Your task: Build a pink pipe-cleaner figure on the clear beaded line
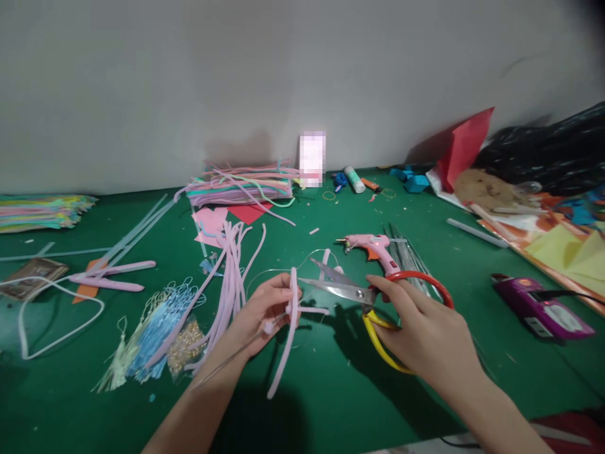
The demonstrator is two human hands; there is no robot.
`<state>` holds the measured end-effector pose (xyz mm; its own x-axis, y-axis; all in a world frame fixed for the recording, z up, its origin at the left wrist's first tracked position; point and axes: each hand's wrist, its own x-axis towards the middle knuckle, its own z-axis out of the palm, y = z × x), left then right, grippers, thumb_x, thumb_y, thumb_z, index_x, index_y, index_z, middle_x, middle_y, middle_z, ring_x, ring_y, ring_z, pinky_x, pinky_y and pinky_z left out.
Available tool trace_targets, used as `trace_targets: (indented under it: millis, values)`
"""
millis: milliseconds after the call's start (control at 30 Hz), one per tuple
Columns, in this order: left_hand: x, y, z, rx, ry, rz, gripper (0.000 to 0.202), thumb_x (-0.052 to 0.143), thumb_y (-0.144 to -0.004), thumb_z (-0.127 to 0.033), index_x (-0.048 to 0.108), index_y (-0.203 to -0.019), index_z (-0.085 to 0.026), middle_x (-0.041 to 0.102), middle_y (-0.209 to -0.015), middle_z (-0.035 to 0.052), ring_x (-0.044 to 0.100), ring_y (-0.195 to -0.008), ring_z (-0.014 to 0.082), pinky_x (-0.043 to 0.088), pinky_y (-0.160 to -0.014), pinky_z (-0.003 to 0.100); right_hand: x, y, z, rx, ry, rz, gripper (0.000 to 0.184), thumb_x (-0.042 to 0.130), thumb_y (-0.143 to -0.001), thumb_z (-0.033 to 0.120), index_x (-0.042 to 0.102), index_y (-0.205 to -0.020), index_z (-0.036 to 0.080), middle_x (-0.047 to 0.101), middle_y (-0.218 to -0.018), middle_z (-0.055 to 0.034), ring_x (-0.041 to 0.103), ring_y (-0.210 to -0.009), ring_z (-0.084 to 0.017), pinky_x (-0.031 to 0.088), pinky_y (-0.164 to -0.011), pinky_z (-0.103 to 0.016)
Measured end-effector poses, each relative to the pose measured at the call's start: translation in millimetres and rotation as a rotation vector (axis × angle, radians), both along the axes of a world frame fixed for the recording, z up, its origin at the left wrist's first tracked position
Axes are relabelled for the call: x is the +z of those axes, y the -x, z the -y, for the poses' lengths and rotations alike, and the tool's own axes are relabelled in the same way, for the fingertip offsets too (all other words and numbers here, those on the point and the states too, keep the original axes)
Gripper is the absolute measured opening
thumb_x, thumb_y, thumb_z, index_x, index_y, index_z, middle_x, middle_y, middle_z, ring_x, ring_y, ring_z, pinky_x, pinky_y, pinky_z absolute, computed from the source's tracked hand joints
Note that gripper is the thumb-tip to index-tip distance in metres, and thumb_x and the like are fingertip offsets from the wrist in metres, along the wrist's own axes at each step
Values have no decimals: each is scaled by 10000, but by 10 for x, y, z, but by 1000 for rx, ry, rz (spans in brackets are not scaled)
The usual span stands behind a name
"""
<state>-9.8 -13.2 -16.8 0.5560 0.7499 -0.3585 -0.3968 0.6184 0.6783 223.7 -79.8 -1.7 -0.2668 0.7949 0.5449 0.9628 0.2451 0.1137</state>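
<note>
In the middle of the head view my left hand [265, 306] pinches a lilac pipe cleaner [285, 354] and a thin metal wire [224, 360] that crosses my forearm. Short lilac pieces stick out sideways near my fingertips. My right hand [428, 325] grips a pair of scissors [347, 291] with one red and one yellow handle. The blades are parted and point left, their tips close to the upper part of the pipe cleaner. Whether they touch it I cannot tell. Just behind the blades lies another short lilac piece [325, 261].
Behind my hands lie a pink glue gun [373, 243] and a bunch of wires [410, 255]. Loose lilac pipe cleaners [231, 265], tassels [155, 337] and a bag of beads [185, 345] are on the left. A purple device with a cable [539, 309] sits at right.
</note>
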Motion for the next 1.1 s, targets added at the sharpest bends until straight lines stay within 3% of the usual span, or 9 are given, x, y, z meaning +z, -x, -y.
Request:
trace_targets:
  millis: [267, 567, 733, 900, 1100]
  values:
    - [-60, 21, 14, -4, 28, 116, 212, 763, -729, -256, 595, -796, -147, 516, -618, -56, 490, -407, 27, 441, -400, 135, -24, 69, -40, 21, 20, -63, 335, 567, -781, 196, 546, -1115, 174, 695, -811, -27, 660, -667, -172, 440, -547, -260]
    - [-49, 6, 9, -25, 49, 182, 140, 715, -791, -203, 591, -830, -149, 562, -669, -56, 453, -350, -5, 429, -373, 114, -108, 49, -38, 16, 97, -153, 367, 552, -768, 202, 537, -1135, 181, 696, -849, -37, 673, -716, -188, 459, -525, -257]
    - [9, -7, 25, -10, 41, 146, 281, 713, -793, -211, 617, -1057, -195, 549, -677, -56, 516, -398, 25, 436, -386, 126, -134, 53, -25, 19, 136, -190, 364, 546, -778, 207, 535, -1142, 193, 702, -875, -50, 677, -738, -197, 473, -544, -257]
    - [65, -5, 37, 16, -3, 85, 516, 654, -846, -220, 474, -1322, -307, 570, -748, -44, 564, -449, 49, 484, -447, 152, -184, 81, -42, -3, 159, -206, 357, 541, -793, 241, 549, -1146, 194, 708, -894, -63, 683, -753, -207, 481, -543, -262]
    - [-7, -4, 6, 96, -45, 53, 409, 668, -838, -210, 546, -1226, -256, 570, -699, -55, 509, -398, 29, 486, -429, 142, -246, 63, -20, 3, 182, -208, 371, 559, -790, 245, 537, -1156, 188, 707, -942, -70, 689, -773, -206, 504, -572, -267]
